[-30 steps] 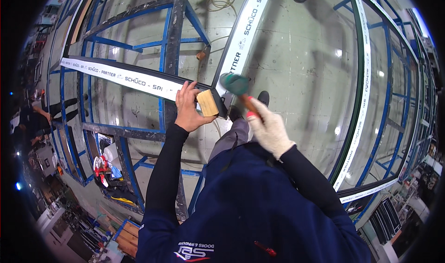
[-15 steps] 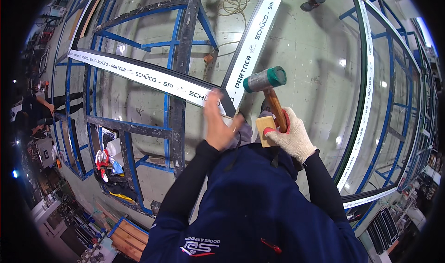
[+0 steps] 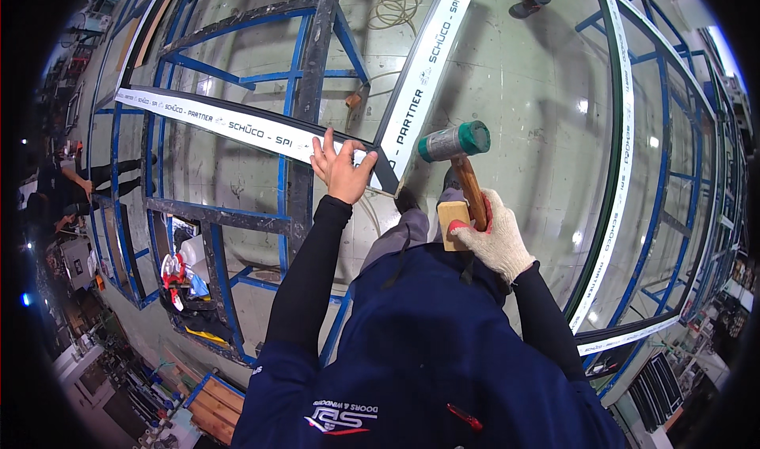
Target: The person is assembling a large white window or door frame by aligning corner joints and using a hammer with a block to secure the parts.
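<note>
My bare left hand [image 3: 343, 172] is at the corner of a dark frame [image 3: 386, 169] whose faces carry white printed protective film. Its fingers are spread over the edge of the left-hand bar [image 3: 245, 128], with the thumb close to the joint. In a cream knitted glove with reddish fingertips, my right hand [image 3: 499, 239] grips the wooden handle of a mallet [image 3: 453, 142]. The mallet's head is grey with green ends and points up and away from me. A small pale wooden block [image 3: 453, 223] is pinched under the thumb of that same hand.
Blue and black metal trestles [image 3: 229, 219] support the frame. Another film-covered frame [image 3: 613, 211] stands at the right. A coiled hose [image 3: 393, 9] lies on the floor, and a person's shoes [image 3: 526, 7] are at the far side. Another person [image 3: 59, 184] is at the left edge.
My left hand has moved left from beyond the corner, where it was blurred, onto the left-hand bar, fingers spreading. The right hand, mallet and block stay nearly still.
</note>
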A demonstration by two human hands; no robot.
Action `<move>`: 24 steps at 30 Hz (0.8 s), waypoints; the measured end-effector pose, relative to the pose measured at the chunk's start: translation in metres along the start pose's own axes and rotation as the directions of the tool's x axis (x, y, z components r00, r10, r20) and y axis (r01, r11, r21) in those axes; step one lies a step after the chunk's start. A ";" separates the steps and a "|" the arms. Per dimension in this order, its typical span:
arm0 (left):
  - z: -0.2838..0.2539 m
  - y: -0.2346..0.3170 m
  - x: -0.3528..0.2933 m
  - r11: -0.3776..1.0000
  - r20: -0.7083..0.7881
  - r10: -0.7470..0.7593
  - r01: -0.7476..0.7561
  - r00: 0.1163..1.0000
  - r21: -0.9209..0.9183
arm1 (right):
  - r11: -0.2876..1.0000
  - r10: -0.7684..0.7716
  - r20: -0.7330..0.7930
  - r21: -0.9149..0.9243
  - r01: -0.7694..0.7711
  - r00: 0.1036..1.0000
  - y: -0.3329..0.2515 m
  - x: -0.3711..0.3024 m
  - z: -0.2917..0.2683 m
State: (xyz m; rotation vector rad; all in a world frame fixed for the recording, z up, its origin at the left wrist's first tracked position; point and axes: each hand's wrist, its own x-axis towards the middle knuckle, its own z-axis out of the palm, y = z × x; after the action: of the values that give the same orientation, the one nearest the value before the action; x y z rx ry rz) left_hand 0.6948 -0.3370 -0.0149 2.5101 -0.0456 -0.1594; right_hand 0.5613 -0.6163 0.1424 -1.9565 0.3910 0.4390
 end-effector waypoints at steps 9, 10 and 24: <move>-0.050 0.071 -0.068 0.839 0.359 0.459 -0.263 0.812 -0.477 | 1.000 0.013 0.001 0.004 -0.013 1.000 -0.006 0.006 0.006; -0.056 0.088 -0.082 0.789 0.383 0.549 -0.310 0.743 -0.530 | 0.999 -0.018 -0.008 0.045 0.018 1.000 -0.009 0.009 0.009; -0.043 0.057 -0.030 0.910 -0.023 0.357 -0.354 0.934 -0.218 | 0.966 -0.211 -0.101 0.131 0.223 0.972 -0.033 0.057 0.035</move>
State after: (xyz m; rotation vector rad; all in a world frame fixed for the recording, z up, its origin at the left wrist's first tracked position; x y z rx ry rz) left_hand 0.6711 -0.3560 0.0563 2.2350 -0.4661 -0.0323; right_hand 0.6220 -0.5752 0.1277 -1.8586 0.2510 0.1812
